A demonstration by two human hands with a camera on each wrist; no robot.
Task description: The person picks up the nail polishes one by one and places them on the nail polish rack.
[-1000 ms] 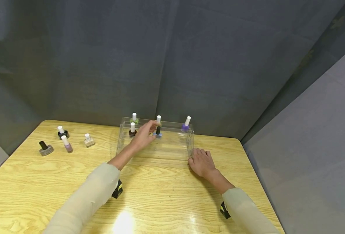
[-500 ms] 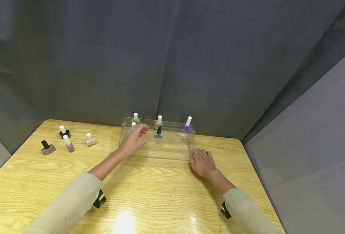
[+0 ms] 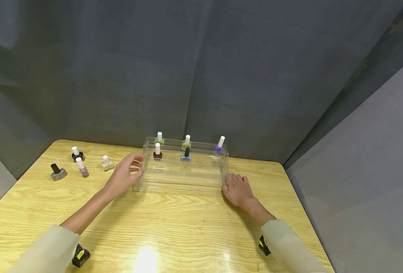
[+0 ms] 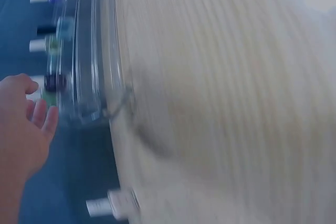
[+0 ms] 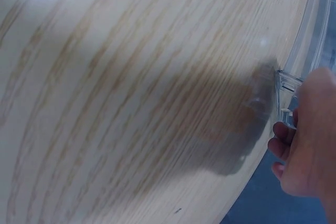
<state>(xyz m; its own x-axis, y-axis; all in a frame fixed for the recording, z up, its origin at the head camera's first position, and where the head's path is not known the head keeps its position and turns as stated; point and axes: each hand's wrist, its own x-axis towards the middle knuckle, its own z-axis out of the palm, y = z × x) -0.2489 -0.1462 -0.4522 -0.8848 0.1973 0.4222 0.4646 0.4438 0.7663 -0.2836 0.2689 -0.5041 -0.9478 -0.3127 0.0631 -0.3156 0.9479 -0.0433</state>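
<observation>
A clear stepped display rack stands at the back of the table. On its top step are nail polish bottles in green, yellow-green and purple. One step lower sit a dark red nail polish and a black-capped blue one. My left hand is beside the rack's left end, fingers loosely bent and holding nothing. At the other end, my right hand grips the rack's front corner; the right wrist view shows its fingers curled at the clear edge.
Left of the rack, several more nail polishes stand on the wooden table: black, lilac, pale beige and grey with a black cap. A dark curtain hangs behind the table's back edge.
My left hand has drawn back from beside the blue nail polish, moving left past the dark red one to the rack's left end. The right hand stays at its corner.
</observation>
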